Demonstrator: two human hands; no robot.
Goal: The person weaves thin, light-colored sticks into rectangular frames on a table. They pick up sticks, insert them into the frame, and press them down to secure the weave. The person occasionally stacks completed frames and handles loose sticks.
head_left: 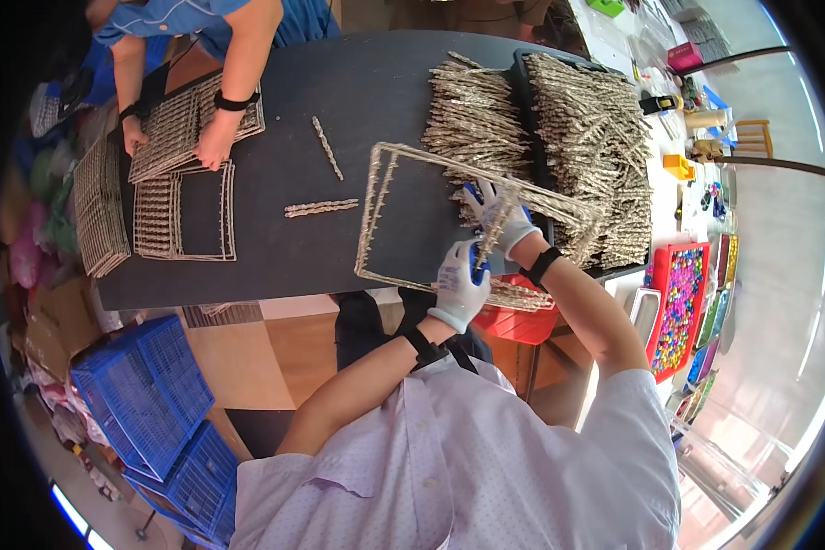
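Note:
A rectangular frame (368, 215) of pale, rope-like twisted sticks lies before me at the table's front right, its right end over a stick pile. My left hand (461, 286), in a white glove with blue palm, is closed at the frame's near side, round the lower end of a short twisted stick (493, 240). My right hand (504, 213), gloved alike, is closed on the same stick higher up, inside the frame. The fingertips are partly hidden. Several more twisted sticks (522, 295) lie at the table edge to the right of my left hand.
Loose sticks (321, 209) lie mid-table. Beyond my hands are a stick heap (472, 105) and a heaped black tray (521, 73). At far left a co-worker's hands (215, 139) hold stacked frames (170, 133). A red bin (513, 324) stands below the edge; blue crates (147, 385) stand left.

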